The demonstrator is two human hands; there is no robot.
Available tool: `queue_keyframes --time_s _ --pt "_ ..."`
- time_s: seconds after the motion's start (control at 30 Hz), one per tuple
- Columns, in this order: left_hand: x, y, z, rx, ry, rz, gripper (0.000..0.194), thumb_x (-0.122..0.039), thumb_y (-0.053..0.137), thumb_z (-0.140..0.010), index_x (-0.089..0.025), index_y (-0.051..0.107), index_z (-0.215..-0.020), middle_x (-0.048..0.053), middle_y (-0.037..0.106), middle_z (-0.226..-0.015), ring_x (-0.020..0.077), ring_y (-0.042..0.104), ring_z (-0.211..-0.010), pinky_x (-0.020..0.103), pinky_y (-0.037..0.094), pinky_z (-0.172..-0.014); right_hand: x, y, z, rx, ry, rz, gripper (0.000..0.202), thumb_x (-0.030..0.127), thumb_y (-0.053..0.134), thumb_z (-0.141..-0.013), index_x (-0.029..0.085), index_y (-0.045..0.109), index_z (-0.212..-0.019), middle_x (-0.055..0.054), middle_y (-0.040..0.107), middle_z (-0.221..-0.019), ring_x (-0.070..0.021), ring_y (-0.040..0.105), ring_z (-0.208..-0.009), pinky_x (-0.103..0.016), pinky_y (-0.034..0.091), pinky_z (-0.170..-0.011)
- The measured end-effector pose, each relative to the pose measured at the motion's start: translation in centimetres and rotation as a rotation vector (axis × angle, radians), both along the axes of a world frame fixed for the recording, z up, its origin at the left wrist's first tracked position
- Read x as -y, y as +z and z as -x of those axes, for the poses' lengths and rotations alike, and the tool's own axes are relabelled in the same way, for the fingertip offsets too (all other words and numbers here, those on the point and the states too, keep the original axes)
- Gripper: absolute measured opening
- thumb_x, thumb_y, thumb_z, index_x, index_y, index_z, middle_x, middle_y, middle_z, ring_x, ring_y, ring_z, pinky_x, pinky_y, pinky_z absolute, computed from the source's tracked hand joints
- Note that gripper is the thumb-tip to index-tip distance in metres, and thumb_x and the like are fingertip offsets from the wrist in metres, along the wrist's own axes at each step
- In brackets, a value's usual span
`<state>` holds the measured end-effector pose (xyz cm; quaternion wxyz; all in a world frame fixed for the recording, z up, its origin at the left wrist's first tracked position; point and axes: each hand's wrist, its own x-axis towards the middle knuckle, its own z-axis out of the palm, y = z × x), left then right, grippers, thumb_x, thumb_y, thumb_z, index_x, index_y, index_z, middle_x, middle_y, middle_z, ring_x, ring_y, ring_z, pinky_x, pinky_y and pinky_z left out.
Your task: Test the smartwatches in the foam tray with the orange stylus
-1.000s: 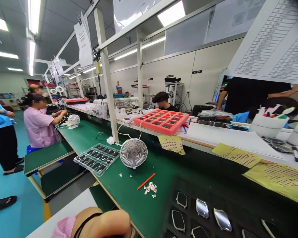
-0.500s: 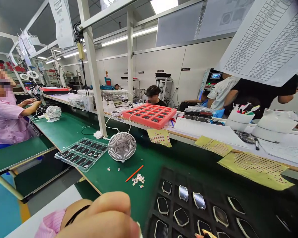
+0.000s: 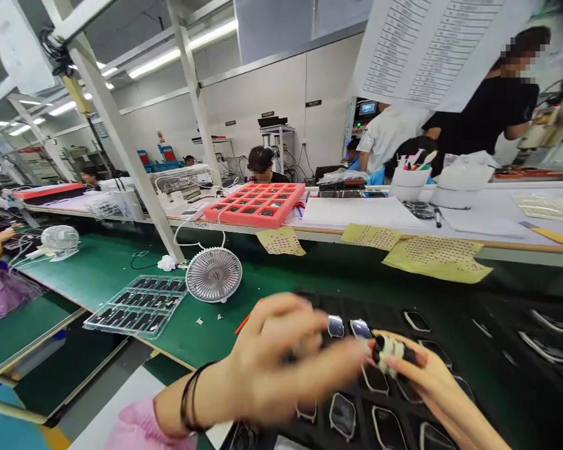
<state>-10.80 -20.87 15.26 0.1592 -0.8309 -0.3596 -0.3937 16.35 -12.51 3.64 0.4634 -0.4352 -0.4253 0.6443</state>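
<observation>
Apparently midway, a banded part (image 3: 388,355) is pinched by the right hand (image 3: 434,378), not yet set down; the blurred left hand's (image 3: 267,369) grip cannot be told. At eight o'clock, watches (image 3: 342,415) are already seated; at ten, a fan (image 3: 213,275) is stood.

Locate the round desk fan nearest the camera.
In the head view, the fan stands left of centre on the green bench, just right of the clear tray of black parts.

Pale wall (image 3: 272,100) with small black signs, long bright light (image 3: 182,49) up high, slanting white posts, long green table (image 3: 98,250), white shelf above it, small patch of blue floor (image 3: 4,412).
</observation>
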Motion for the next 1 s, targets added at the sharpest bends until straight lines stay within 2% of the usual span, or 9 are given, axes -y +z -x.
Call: queue_keyframes --time_s 0.07,0.2,0.3,0.37,0.5,0.6,0.73,0.83,1.0 --pt "-5.1 -2.4 -1.5 0.149 -0.04 0.184 0.042 -0.013 0.04 -0.093 -0.034 0.049 -0.128 0.004 0.054 -0.119 0.02 0.05 -0.114 0.038 0.045 -0.098 -2.3 0.6 0.4 0.006 0.025 -0.061 0.047 0.035 0.086 -0.053 0.015 0.072 -0.094 -0.014 0.075 -0.091 -0.0336 0.07 -0.088 -0.047 0.054 -0.085" --pt "-14.3 -10.2 -3.3 0.345 0.017 0.639 0.037 -0.009 0.041 -0.087 -0.024 0.057 -0.118 0.006 0.056 -0.12 0.0209 0.046 -0.12 0.039 0.037 -0.105 -7.0 0.4 1.8 0.055 0.064 -0.062 0.046 0.033 0.087 -0.05 0.014 0.072 -0.088 -0.013 0.075 -0.086 -0.0309 0.071 -0.081 -0.042 0.057 -0.076" --pt "-18.4 -14.8 -3.4 0.376 0.087 0.771 0.041 -0.003 0.043 -0.08 -0.02 0.058 -0.114 0.008 0.056 -0.121 0.0226 0.045 -0.123 0.041 0.033 -0.107 -9.8 -0.9 2.7 0.016 0.073 -0.038 0.043 0.031 0.088 -0.046 0.013 0.071 -0.081 -0.009 0.075 -0.076 -0.0284 0.071 -0.077 -0.038 0.058 -0.072" --pt "-19.6 -16.4 -3.1 0.368 0.095 0.798 0.043 -0.001 0.042 -0.077 -0.019 0.057 -0.113 0.008 0.059 -0.116 0.0227 0.051 -0.116 0.042 0.037 -0.104 -11.1 -1.8 3.0 -0.007 0.065 -0.03 0.042 0.03 0.089 -0.044 0.014 0.07 -0.078 -0.008 0.074 -0.074 -0.0275 0.071 -0.075 -0.038 0.059 -0.07" --pt "-20.1 -17.0 -3.0 0.316 0.076 0.828 0.049 -0.002 0.048 -0.074 -0.019 0.053 -0.119 0.011 0.052 -0.129 0.0272 0.037 -0.132 0.051 0.024 -0.111 -12.4 -3.3 3.2 -0.037 0.079 -0.012 0.042 0.031 0.089 -0.043 0.014 0.069 -0.076 -0.006 0.073 -0.072 -0.0256 0.071 -0.072 -0.037 0.059 -0.07" --pt "-19.8 -16.2 -3.9 0.257 -0.12 0.824 0.063 -0.012 0.06 -0.076 -0.021 0.04 -0.135 0.011 0.034 -0.147 0.0268 0.02 -0.141 0.049 0.016 -0.114 -12.8 -3.8 3.1 -0.041 0.117 0.001 0.04 0.031 0.088 -0.045 0.014 0.068 -0.075 -0.006 0.072 -0.07 -0.0241 0.071 -0.071 -0.035 0.059 -0.068" --pt "-19.8 -14.7 -6.2 0.234 -0.434 0.858 0.065 -0.025 0.066 -0.078 -0.024 0.039 -0.137 0.01 0.044 -0.141 0.0241 0.043 -0.129 0.039 0.034 -0.108 -12.7 -4.0 2.6 -0.028 0.204 -0.016 0.04 0.034 0.087 -0.05 0.013 0.069 -0.078 -0.009 0.073 -0.075 -0.0255 0.071 -0.075 -0.035 0.059 -0.066" --pt "-20.7 -13.9 -7.9 0.225 -0.412 0.851 0.056 -0.025 0.071 -0.075 -0.021 0.051 -0.127 0.009 0.061 -0.124 0.0223 0.06 -0.109 0.033 0.046 -0.095 -12.7 -4.0 1.7 0.005 0.209 -0.057 0.042 0.042 0.082 -0.058 0.013 0.068 -0.084 -0.011 0.072 -0.08 -0.0258 0.071 -0.079 -0.035 0.059 -0.066" --pt "-22.8 -13.7 -10.0 0.132 -0.297 0.805 0.056 -0.022 0.076 -0.067 -0.019 0.059 -0.12 0.009 0.064 -0.121 0.0246 0.059 -0.111 0.034 0.043 -0.098 -13.6 -4.6 -0.7 0.145 0.048 -0.139 0.038 0.051 0.06 -0.078 0.018 0.065 -0.095 -0.009 0.071 -0.084 -0.023 0.069 -0.081 -0.036 0.058 -0.071"
